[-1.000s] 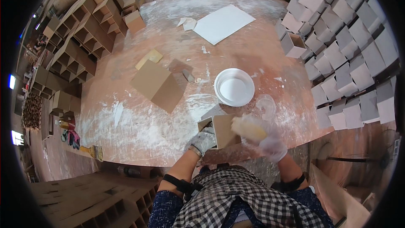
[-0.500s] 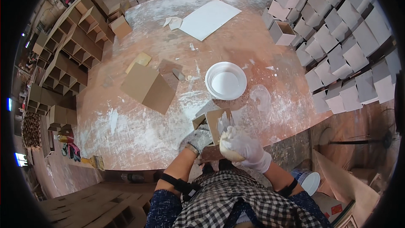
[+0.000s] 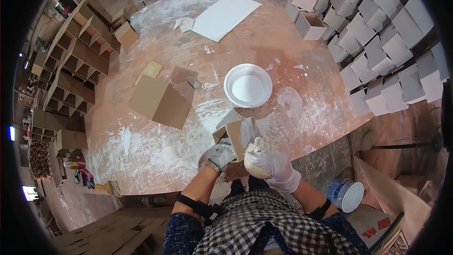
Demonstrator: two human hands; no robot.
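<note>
Yellow at its handle, one brush (image 3: 109,187) is lying at the near left edge of the bench (image 3: 155,160). One larger brown box (image 3: 158,100) is sitting farther in, well apart from both hands. Next, the left hand (image 3: 221,153), in a grey knitted glove, is reaching inward on a slanting forearm; its fingers are gripping one small brown box (image 3: 237,139) at its open left side. That box is lying against those fingers, between the two hands, with white smears showing on its right face. Just beyond it, one white bowl (image 3: 228,85) is resting on the bench. One cream pad (image 3: 255,164) is meeting that face closely; whether they are touching, I cannot tell. The right hand (image 3: 278,169), in a thin white glove, is leaning inward, its fingers curling over the pad and pinching it. One blue-and-white bucket (image 3: 337,191) is sitting beyond the right forearm.
</note>
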